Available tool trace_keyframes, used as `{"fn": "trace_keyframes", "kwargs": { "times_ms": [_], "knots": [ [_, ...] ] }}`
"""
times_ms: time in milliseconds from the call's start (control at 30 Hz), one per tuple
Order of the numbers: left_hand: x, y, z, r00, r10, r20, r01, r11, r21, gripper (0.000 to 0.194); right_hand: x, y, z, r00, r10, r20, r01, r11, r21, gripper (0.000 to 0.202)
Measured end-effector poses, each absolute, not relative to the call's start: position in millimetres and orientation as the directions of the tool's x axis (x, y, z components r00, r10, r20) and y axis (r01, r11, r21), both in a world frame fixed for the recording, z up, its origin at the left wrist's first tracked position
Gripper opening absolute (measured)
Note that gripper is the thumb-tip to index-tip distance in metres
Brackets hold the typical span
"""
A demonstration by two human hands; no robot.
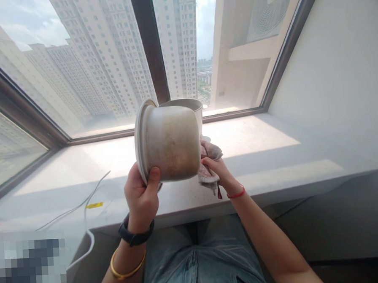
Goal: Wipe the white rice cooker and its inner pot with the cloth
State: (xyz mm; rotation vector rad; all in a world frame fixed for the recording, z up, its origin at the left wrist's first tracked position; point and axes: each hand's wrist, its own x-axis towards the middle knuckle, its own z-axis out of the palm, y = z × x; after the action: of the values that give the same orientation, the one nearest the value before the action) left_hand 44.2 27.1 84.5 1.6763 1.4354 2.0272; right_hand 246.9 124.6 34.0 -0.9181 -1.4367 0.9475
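Note:
A metal pot (176, 144) with a stained, brownish outside is tipped on its side above the windowsill, its rim facing left. My left hand (143, 196) grips it by the rim, thumb on the outer wall. Close to the pot's base on the right, my right hand (217, 169) is closed on a crumpled pinkish cloth (209, 178). Behind the tipped pot stands a second light-coloured round container (197, 105), mostly hidden by it.
The white windowsill (259, 154) runs below large windows with dark frames (152, 46). A white cable (86, 212) with a yellow tag (94, 205) lies at the left. A wall (337, 74) rises on the right.

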Motion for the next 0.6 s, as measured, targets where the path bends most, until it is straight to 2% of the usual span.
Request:
{"fn": "trace_keyframes", "kwargs": {
  "times_ms": [67,133,233,300,367,433,467,533,600],
  "knots": [
    [40,29,92,-0.236,0.596,0.767,0.648,-0.492,0.582,0.013,256,121,35,-0.196,0.879,0.436,0.332,0.477,-0.813,0.046],
    [35,32,99,-0.079,0.596,0.799,0.755,-0.488,0.438,0.007,270,118,37,-0.308,0.853,0.421,0.61,0.517,-0.601,0.045],
    [27,39,100,0.144,0.606,0.782,0.788,-0.548,0.28,0.005,296,117,40,-0.396,0.894,0.207,0.824,0.446,-0.35,0.055],
    [23,43,97,0.274,0.614,0.741,0.777,-0.595,0.206,0.009,313,117,44,-0.468,0.884,0.024,0.843,0.454,-0.29,0.065],
    [22,45,92,0.387,0.607,0.695,0.76,-0.636,0.132,0.013,325,118,53,-0.509,0.861,0.0,0.804,0.475,-0.357,0.076],
    [27,44,88,0.482,0.578,0.658,0.74,-0.671,0.046,0.02,331,117,66,-0.416,0.9,0.132,0.703,0.411,-0.581,0.075],
    [31,42,87,0.525,0.566,0.636,0.731,-0.683,0.004,0.022,330,116,73,-0.33,0.929,0.168,0.6,0.343,-0.722,0.07],
    [44,37,85,0.607,0.558,0.566,0.711,-0.7,-0.073,0.023,325,113,83,-0.198,0.972,0.124,0.299,0.181,-0.937,0.061],
    [58,32,85,0.68,0.556,0.478,0.681,-0.72,-0.131,0.021,317,107,87,-0.155,0.988,0.018,0.036,0.024,-0.999,0.052]
  ]
}}
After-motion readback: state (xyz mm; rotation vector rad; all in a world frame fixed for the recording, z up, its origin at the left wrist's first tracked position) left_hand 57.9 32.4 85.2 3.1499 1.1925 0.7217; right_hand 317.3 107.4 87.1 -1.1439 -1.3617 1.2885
